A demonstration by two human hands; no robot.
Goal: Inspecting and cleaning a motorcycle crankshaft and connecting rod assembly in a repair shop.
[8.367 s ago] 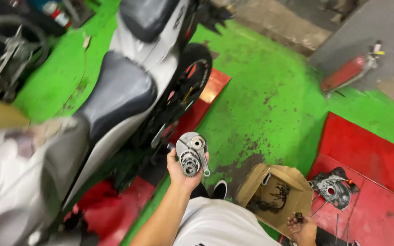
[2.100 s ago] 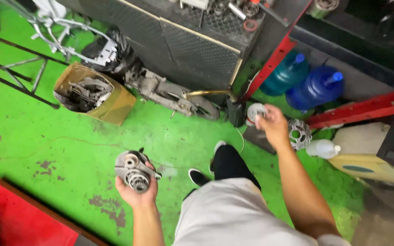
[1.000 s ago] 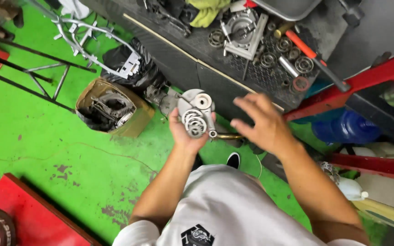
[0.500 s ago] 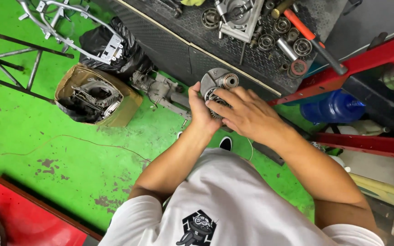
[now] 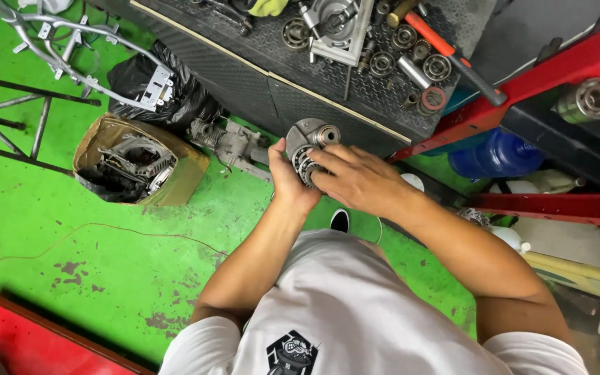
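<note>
The left hand [image 5: 287,182] fingers clamped the crankshaft assembly [image 5: 307,146] from below; right hand [image 5: 357,179] fingers closed over its bearing. It appeared heavy, rigid, oily; best gripped by the webs.

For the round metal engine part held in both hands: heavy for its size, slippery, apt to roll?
The metal engine part looks solid, thick metal, so probably heavy for its size; the left hand cups it underneath while the right hand grips its front. Its bare surfaces may be oily, so possibly slippery. Its round shape would likely roll if set on edge.
</note>
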